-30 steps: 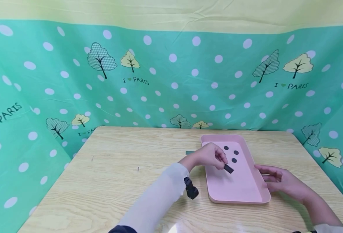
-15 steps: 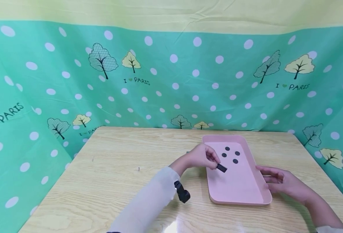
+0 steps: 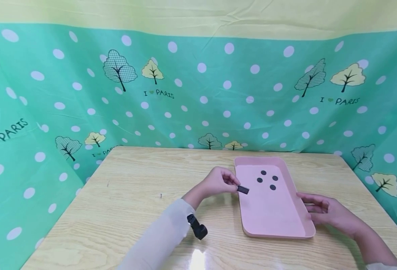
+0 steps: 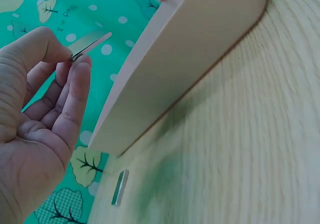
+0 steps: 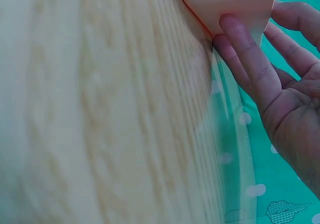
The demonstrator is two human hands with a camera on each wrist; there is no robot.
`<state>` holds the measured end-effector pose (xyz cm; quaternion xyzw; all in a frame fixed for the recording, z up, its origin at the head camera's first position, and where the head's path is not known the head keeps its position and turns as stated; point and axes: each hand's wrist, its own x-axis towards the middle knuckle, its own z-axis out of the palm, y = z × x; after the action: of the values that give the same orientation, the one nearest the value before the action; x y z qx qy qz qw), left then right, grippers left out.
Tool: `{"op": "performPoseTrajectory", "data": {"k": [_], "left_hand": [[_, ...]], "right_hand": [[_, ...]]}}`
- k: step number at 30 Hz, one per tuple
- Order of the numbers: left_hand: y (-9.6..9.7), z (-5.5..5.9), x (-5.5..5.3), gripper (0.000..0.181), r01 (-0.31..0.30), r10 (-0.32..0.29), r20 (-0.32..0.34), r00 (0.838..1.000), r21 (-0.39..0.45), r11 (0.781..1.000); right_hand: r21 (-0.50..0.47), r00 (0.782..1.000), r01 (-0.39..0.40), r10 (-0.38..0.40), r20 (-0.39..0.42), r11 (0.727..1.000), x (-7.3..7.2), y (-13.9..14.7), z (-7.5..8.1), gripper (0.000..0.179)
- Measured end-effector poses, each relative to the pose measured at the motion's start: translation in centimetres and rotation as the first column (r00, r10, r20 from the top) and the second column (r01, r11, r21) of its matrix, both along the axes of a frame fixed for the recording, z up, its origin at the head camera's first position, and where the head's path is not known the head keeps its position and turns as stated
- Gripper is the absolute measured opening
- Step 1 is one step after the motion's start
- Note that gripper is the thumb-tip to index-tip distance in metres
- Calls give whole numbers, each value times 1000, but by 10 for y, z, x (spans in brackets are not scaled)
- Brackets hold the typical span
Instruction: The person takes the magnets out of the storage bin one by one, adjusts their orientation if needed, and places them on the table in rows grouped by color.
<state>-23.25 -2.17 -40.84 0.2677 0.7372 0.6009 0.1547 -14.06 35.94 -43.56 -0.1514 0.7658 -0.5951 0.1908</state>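
My left hand (image 3: 219, 182) pinches a small flat dark rectangular piece (image 3: 243, 189) between thumb and fingertips. The piece hangs over the left rim of a pink tray (image 3: 274, 219); in the left wrist view, its thin edge (image 4: 90, 46) shows. Several black round discs (image 3: 273, 187) lie on the tray floor toward its far end. At the tray's right wall, my right hand (image 3: 331, 214) rests its fingertips against the outside. The right wrist view shows extended fingers (image 5: 252, 66) touching that wall.
A small shiny-sided bar (image 4: 120, 188) lies on the table outside the tray. The wooden table (image 3: 134, 202) meets a green dotted curtain (image 3: 185, 93) at its far edge. A black wrist camera (image 3: 198, 228) sticks out from the left sleeve.
My left hand has moved left with the dark piece, from over the tray's middle to its left rim, uncovering all the discs. The right hand stays at the tray wall.
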Motion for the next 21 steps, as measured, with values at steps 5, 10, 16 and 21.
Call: {"op": "performPoseTrajectory", "data": {"k": [5, 10, 16, 21], "left_hand": [[-12, -6, 2, 13, -38, 37, 29, 999, 13, 999], [-25, -9, 4, 14, -86, 85, 37, 996, 25, 996], [-41, -12, 5, 14, -147, 145, 92, 985, 20, 989], [-54, -14, 4, 12, -190, 187, 109, 976, 20, 982]], "right_hand": [[-9, 1000, -5, 5, -1, 1000, 0, 0, -1, 57], [0, 1000, 6, -6, 0, 1000, -1, 0, -1, 57], [5, 1000, 9, -9, 8, 1000, 0, 0, 0, 57], [4, 1000, 7, -7, 14, 1000, 0, 0, 1, 56]]}}
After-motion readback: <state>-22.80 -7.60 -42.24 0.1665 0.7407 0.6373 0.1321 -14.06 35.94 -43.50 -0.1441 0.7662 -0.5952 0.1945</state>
